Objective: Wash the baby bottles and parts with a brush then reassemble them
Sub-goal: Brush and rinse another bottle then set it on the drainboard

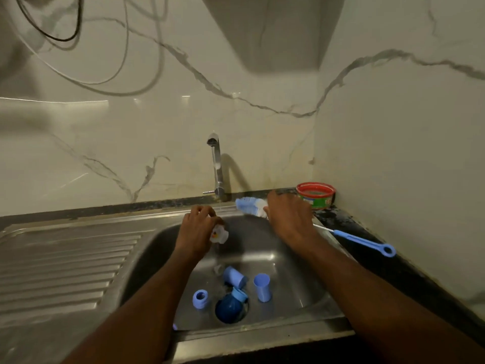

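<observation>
Stainless steel framed everything you worked over: the sink (288, 261) with its ribbed draining board (65, 264) to the left and the tap (216, 164) rising behind it against the marble wall. Your left hand (198, 227) was held over the basin with its fingers curled around a small clear bottle (219, 233), tipped mouth-down, and a thin run of water fell from it toward the sink floor. Your right hand (287, 218) lay over the bottle brush (250, 205) at the sink's back right corner – the blue-and-white bristle head stuck out past your knuckles to the left, but the back of the hand hid the fingers, so I could not tell whether you gripped the brush or only rested on it. A thinner blue-handled nipple brush (362, 241) lay on the dark desk (349, 227) just right of that hand, its ring end pointing away. Down in the basin, a blue cap (235, 276) lay on its side, a second pale blue cap (262, 287) lay near it to the right, a screw ring (200, 298) sat to the left, and a dark blue bottle (230, 307) lay over the drain – all close together. A red-rimmed tub (316, 195) stood in the far corner of the desk.
</observation>
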Action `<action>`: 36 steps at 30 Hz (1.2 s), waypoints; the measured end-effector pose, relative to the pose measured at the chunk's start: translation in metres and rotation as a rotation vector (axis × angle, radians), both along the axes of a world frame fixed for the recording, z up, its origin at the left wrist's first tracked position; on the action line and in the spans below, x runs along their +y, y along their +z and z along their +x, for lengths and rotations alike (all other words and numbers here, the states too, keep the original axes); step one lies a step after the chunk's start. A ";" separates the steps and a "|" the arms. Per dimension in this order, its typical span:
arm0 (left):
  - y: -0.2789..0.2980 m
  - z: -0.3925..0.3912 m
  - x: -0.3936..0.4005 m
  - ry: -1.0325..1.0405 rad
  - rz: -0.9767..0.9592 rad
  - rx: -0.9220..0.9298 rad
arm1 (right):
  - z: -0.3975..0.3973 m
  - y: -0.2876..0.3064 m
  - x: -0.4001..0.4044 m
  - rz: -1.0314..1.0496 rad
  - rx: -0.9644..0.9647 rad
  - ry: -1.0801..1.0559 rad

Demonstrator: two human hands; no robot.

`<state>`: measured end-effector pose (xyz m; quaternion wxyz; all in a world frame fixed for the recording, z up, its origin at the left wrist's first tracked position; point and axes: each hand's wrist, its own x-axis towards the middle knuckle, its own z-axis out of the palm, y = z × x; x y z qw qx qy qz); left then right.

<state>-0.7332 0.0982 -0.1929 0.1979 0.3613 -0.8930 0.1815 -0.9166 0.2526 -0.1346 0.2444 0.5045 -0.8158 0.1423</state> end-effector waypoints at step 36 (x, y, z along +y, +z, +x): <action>0.009 0.014 -0.001 -0.440 0.037 0.193 | 0.020 -0.006 0.000 0.066 -0.158 0.228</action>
